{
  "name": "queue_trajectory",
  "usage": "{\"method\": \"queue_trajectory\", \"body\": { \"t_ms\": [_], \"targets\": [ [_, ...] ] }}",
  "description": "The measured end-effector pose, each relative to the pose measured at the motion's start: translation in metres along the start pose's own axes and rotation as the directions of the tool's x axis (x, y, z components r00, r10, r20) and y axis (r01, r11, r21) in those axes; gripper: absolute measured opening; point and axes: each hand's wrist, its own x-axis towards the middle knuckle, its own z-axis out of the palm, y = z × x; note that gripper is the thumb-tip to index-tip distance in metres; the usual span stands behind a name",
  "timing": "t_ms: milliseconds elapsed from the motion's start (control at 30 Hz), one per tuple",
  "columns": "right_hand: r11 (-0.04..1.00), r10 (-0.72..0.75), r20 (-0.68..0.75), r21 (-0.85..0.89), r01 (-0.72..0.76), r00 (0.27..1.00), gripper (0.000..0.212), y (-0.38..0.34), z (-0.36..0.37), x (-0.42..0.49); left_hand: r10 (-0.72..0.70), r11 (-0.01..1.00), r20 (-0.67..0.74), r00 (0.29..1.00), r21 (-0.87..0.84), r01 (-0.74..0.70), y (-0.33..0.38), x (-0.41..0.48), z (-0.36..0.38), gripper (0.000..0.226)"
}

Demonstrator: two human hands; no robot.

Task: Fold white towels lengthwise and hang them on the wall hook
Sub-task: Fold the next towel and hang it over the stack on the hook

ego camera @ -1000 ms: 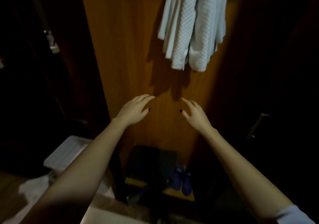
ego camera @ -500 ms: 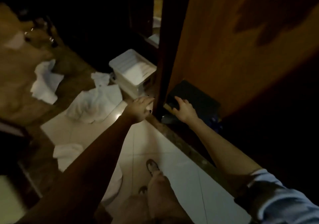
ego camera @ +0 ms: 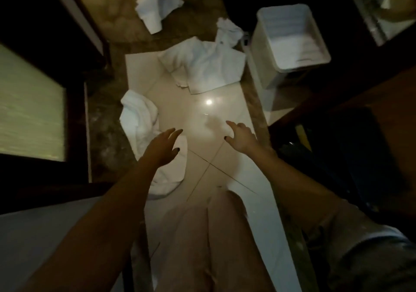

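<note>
While both hands hang over the floor with fingers spread and nothing in them, the white towels lie in loose heaps below. The left hand [ego camera: 163,146] hovers over the nearest towel [ego camera: 139,120], which is crumpled along the left edge of the pale floor tiles [ego camera: 202,116]; whether the fingers touch it cannot be told. The right hand [ego camera: 242,137] is over bare tile near the right edge. A bigger towel [ego camera: 202,66] sprawls at the far end of the tiles, a third towel [ego camera: 157,5] lies beyond on the darker floor [ego camera: 108,3], and a small towel [ego camera: 229,30] sits beside a white bin [ego camera: 290,35]. The wall hook is out of view.

Terry cloth like this should be light, soft and limp (not slippery, nothing to break); it will sag and bunch if lifted from the middle. The likely best hold is a pinch at two corners of one short edge, so the length drops straight and the long edges can be brought together.
</note>
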Motion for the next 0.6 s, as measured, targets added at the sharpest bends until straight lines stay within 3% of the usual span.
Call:
{"method": "queue_trajectory", "body": {
  "t_ms": [300,600],
  "targets": [
    [0.933,-0.282,0.157,-0.187,0.309,0.947,0.057,0.008,0.161,0.176,-0.144,0.984,-0.022,0.989,-0.113,0.14,-0.114,0.064,0.177,0.064],
    [0.695,-0.54,0.374,-0.308,0.65,0.754,0.051,0.025,0.334,0.275,-0.195,0.976,0.138,0.971,-0.072,0.206,-0.184,0.071,0.361,0.068]
  ]
}}
